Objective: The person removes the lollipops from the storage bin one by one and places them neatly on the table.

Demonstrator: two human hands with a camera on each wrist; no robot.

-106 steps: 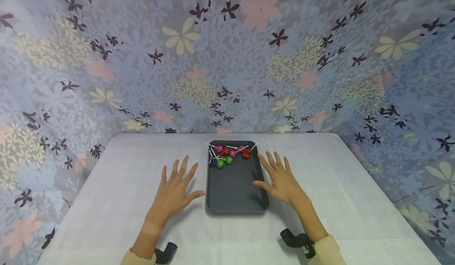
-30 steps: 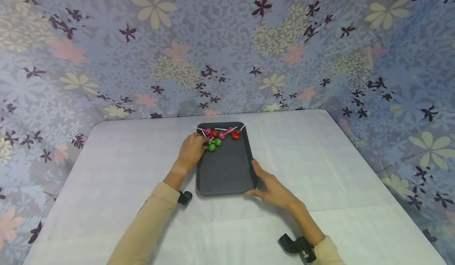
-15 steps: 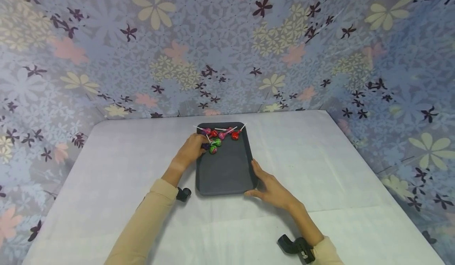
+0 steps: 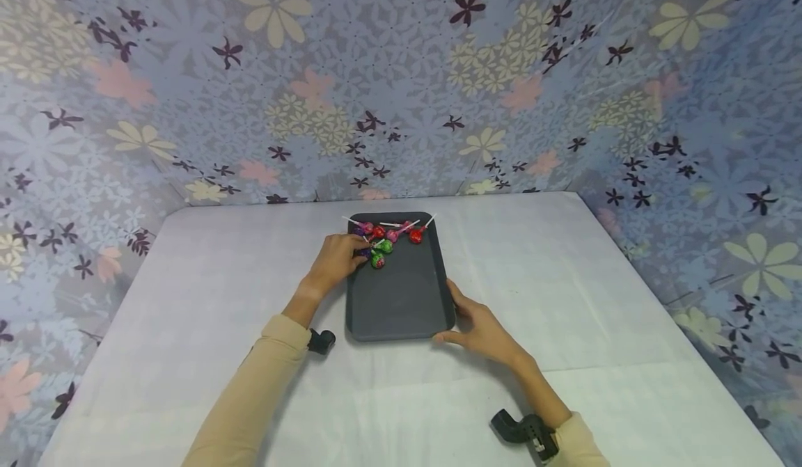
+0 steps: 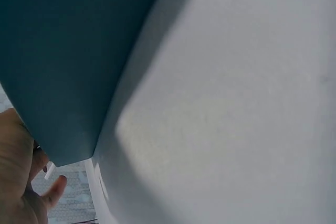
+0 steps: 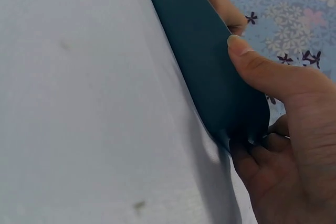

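A dark grey tray lies on the white-covered table with several wrapped lollipops at its far end. My left hand reaches over the tray's left rim and pinches a purple lollipop between thumb and fingers. Right beside it are two green lollipops. Farther back lie a red lollipop and pink lollipops, some sticks poking past the rim. At the near right corner my right hand grips the tray; in the right wrist view the thumb presses the tray's rim and the fingers curl under its corner.
A white cloth covers the table. Flower-printed fabric stands behind it and along both sides. Black wrist mounts sit at both wrists.
Both hands were spread beside the tray; the right hand then took its near right corner and the left reached in among the lollipops. Over the last second the front green lollipop shifted slightly right.
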